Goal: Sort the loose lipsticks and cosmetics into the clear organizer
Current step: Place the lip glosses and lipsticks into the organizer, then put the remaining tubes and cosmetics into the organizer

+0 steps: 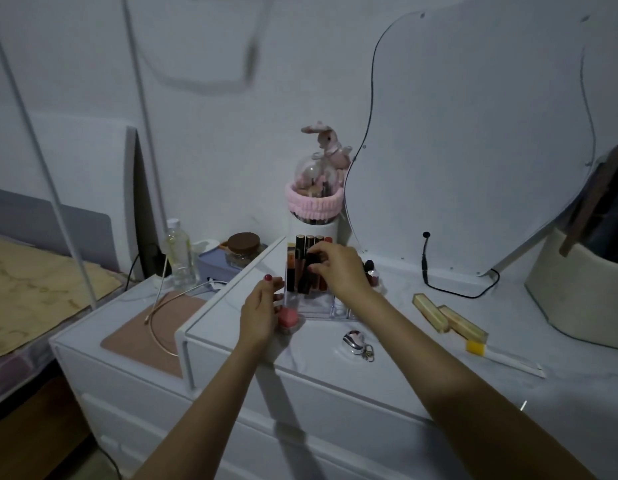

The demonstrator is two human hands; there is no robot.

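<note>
The clear organizer (318, 308) stands on the white dresser top (421, 348), with several dark lipstick tubes (300, 251) upright in its back slots. My right hand (338, 268) pinches a black lipstick tube (309, 271) held upright over the organizer's slots. My left hand (260, 311) rests against the organizer's left side and holds a small pink round cosmetic (287, 317). Two gold rectangular lipstick boxes (449, 317) lie loose to the right. A small dark bottle (371, 273) stands behind my right wrist.
A silver compact with a keychain (357, 342) lies in front of the organizer. A yellow-tipped white stick (501, 358) lies at the right. A domed brush holder (314, 202), a mirror (473, 133), a beige bag (584, 282), a water bottle (177, 251) and a jar (243, 249) stand around.
</note>
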